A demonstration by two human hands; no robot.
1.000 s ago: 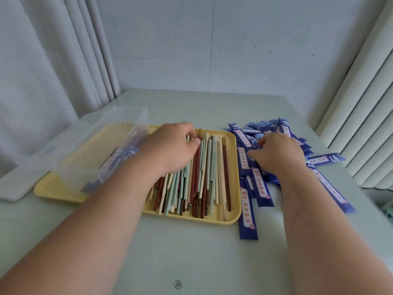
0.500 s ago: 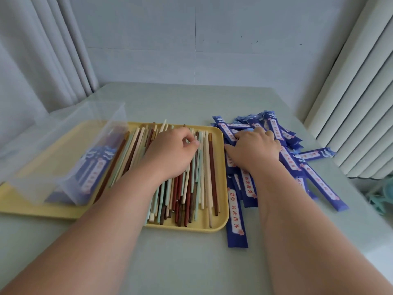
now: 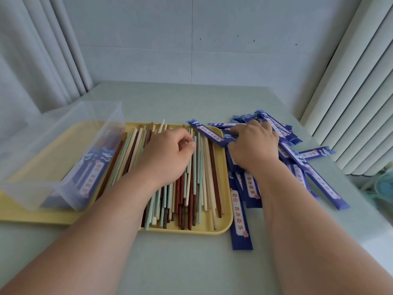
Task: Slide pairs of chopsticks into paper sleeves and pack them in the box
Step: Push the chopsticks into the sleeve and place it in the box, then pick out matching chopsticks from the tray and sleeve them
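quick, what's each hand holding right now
Left hand: closed, pinching chopsticks.
Right hand: on the sleeves; grip cannot be told.
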